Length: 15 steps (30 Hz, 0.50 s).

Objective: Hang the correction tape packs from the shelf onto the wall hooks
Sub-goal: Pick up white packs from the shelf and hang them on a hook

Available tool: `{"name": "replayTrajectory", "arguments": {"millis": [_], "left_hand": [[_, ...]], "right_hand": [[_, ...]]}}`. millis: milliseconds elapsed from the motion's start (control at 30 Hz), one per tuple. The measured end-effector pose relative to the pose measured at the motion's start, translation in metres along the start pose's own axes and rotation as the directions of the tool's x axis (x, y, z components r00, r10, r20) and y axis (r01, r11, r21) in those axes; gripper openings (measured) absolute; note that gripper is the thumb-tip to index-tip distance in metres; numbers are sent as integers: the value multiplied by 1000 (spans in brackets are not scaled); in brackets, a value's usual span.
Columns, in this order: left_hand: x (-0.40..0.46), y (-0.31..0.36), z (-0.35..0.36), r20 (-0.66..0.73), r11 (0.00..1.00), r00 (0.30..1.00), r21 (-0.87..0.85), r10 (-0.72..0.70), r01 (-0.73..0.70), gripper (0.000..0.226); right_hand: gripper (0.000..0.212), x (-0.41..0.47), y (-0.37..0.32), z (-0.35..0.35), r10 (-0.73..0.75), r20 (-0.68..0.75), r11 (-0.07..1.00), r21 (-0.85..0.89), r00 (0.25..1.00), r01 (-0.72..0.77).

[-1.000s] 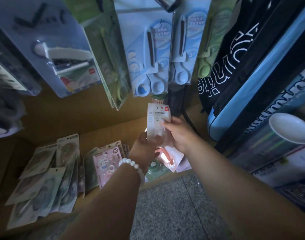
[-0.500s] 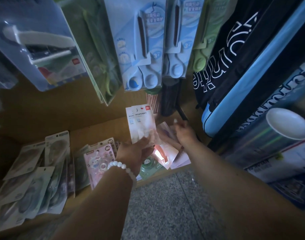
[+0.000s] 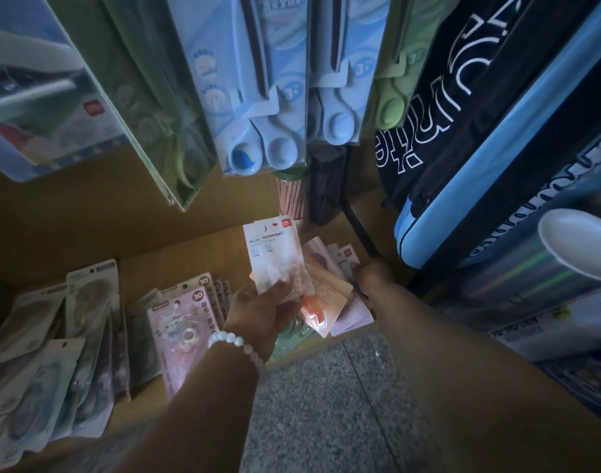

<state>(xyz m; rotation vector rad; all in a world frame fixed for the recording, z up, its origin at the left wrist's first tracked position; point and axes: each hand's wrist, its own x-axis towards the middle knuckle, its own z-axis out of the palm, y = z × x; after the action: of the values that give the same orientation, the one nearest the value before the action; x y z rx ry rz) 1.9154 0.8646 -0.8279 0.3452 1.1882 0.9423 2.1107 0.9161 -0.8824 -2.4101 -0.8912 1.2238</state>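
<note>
Over the shelf (image 3: 176, 257), left hand (image 3: 258, 312) still grips white packs (image 3: 275, 254); right hand (image 3: 370, 274) now pinches another pack (image 3: 330, 264).

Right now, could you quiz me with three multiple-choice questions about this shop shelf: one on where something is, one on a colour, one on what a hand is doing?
1. Where is the pink pack marked 30?
A. lying on the shelf
B. hanging on a hook
C. on the floor

2. What colour is the bracelet?
A. red
B. white
C. black

3. What is the left hand doing?
A. hanging idle
B. pressing the wall
C. holding white packs

Answers: 1 A, it lies flat among other packs; 2 B, pale beads ring the wrist; 3 C, fingers pinch the packs upright.
</note>
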Motion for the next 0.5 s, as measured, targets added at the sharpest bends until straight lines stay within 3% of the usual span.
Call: {"name": "replayTrajectory", "arguments": {"millis": [100, 233, 300, 367, 433, 500], "left_hand": [[1, -1, -1, -11, 1000, 1000, -1, -1, 1, 31], [-2, 0, -2, -24, 999, 999, 39, 27, -26, 17], [-4, 0, -4, -55, 997, 997, 58, 47, -44, 11], [-6, 0, -7, -103, 997, 993, 58, 59, -53, 12], [-11, 2, -9, -131, 997, 989, 57, 61, -54, 15], [-20, 5, -8, -138, 996, 988, 61, 71, -63, 11]], "right_hand": [[32, -3, -3, -4, -128, -142, 992, -1, 982, 129], [16, -25, -16, -5, -327, -281, 944, -48, 902, 327], [11, -40, -22, -5, -462, -342, 887, -161, 818, 433], [16, -54, -26, -3, -599, -408, 800, -271, 689, 536], [17, -70, -33, -5, -648, -457, 750, -242, 609, 616], [17, -86, -39, -6, -641, -491, 737, -178, 590, 652]]}}
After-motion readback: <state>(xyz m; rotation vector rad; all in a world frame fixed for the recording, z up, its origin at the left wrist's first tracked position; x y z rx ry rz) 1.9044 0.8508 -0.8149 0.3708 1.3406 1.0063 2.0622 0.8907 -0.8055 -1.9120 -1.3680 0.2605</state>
